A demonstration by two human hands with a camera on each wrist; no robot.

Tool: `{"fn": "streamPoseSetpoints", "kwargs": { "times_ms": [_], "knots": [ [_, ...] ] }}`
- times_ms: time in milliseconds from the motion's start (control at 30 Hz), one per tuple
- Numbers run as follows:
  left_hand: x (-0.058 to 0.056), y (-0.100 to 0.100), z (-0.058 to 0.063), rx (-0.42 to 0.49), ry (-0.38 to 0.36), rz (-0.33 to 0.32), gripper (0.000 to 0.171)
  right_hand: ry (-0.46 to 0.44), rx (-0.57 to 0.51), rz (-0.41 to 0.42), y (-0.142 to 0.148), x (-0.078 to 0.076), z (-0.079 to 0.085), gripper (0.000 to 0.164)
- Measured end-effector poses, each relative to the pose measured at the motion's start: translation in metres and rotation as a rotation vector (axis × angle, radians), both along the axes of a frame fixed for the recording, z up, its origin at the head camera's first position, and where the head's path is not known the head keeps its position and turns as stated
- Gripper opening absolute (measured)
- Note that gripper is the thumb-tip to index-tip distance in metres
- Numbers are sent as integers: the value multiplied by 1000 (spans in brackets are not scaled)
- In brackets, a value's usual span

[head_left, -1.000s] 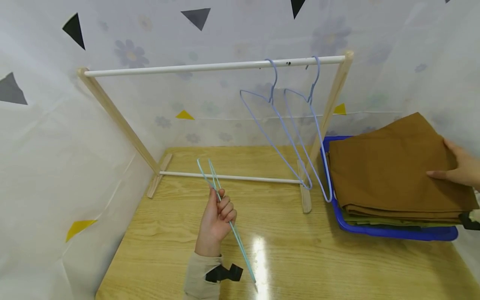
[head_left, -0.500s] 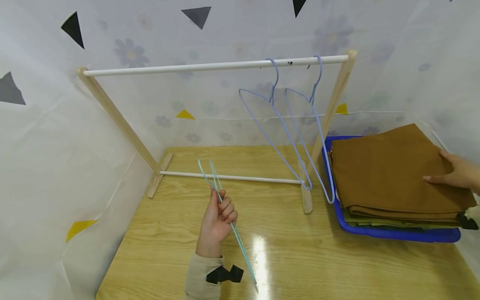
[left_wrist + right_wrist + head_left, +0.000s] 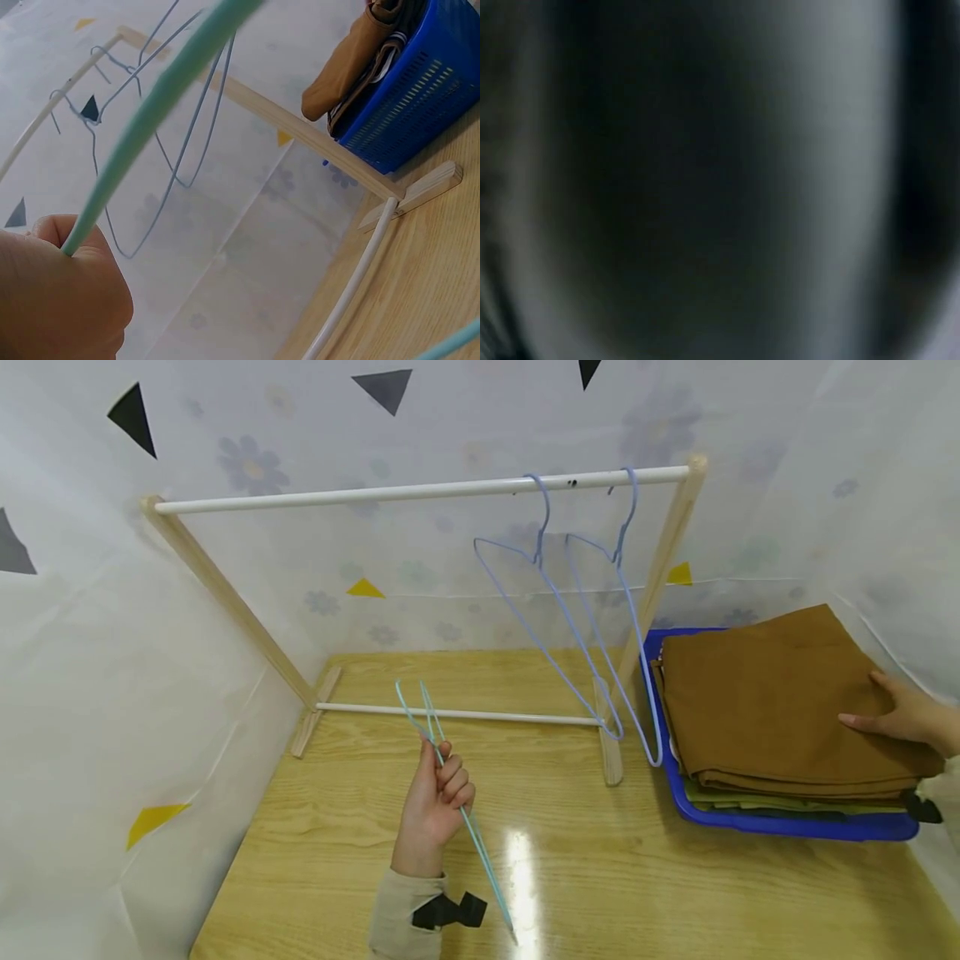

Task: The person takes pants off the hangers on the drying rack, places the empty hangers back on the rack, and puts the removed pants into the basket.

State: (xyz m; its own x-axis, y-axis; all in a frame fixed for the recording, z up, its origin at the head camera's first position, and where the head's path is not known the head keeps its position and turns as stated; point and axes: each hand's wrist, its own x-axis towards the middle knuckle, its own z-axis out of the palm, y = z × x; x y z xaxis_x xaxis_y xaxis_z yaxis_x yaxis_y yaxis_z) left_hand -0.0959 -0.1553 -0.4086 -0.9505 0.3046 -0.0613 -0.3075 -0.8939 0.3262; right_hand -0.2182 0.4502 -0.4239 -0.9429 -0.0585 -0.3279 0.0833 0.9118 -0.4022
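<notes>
In the head view my left hand (image 3: 435, 802) grips a thin mint-green clothes hanger (image 3: 477, 842) upright over the table, thumb against the wire. In the left wrist view the same hanger (image 3: 161, 97) crosses close to the lens. At the right my right hand (image 3: 911, 714) holds the right edge of a folded brown garment (image 3: 772, 702), thumb on top; its other fingers are partly hidden at the edge. The garment lies on a stack in a blue basket (image 3: 795, 827). The right wrist view is dark and blurred.
A wooden rack with a white rail (image 3: 337, 497) stands at the back of the table (image 3: 315, 860). Two lilac hangers, a left one (image 3: 517, 610) and a right one (image 3: 648, 702), hang near its right post (image 3: 667, 543). Green cloth (image 3: 750, 800) shows under the brown garment.
The brown garment's far corner has sunk lower, and my right hand has moved slightly down and left with it. My left hand with the mint-green hanger has hardly moved.
</notes>
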Motion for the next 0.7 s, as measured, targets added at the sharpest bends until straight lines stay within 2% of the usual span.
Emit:
{"fn": "streamPoseSetpoints", "kwargs": {
  "times_ms": [133,333,467,567,700],
  "knots": [
    [0,2,0,-13,-14,5,51,-31,-14,4,7,-4,-8,104],
    [-1,6,-1,-6,-33,0,48,-56,-52,27,-7,7,8,99],
    [-1,6,-2,-2,-34,-5,48,-6,-15,22,-13,13,10,97],
    [-2,6,-2,-4,-30,-4,49,71,39,22,-13,17,6,95],
    [-3,7,-3,-2,-25,-7,48,180,86,-27,-15,25,1,92]
  ]
}}
